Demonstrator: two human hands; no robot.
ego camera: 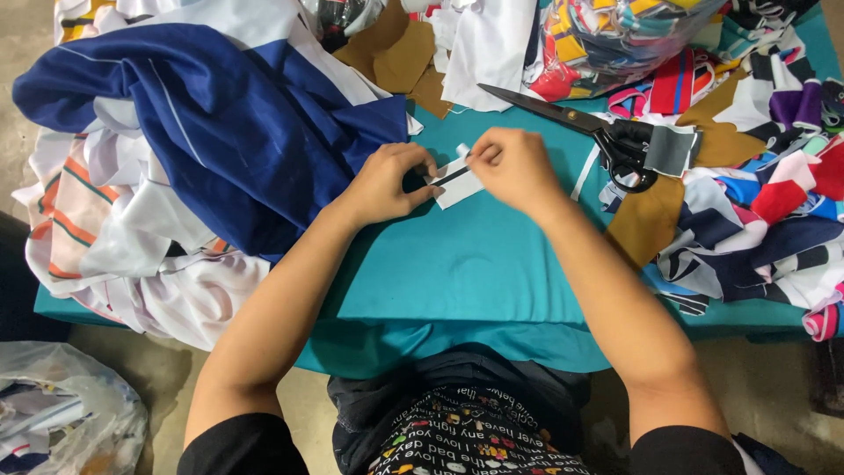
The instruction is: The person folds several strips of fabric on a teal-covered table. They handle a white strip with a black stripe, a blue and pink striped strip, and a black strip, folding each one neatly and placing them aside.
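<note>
both hands, left hand [384,183] and right hand [512,167], are pinching a small white fabric strip with a black stripe [457,182] over the teal cloth-covered table [475,264], fingers closed on it; black-handled scissors [589,127] are lying nearby.

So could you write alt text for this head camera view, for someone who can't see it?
Seen from above, a person's left hand and right hand together pinch a small white fabric strip with a dark stripe over a teal-covered table. Black-handled scissors lie just beyond, with a blue and white garment heaped at left and colourful fabric scraps piled at right.
</note>
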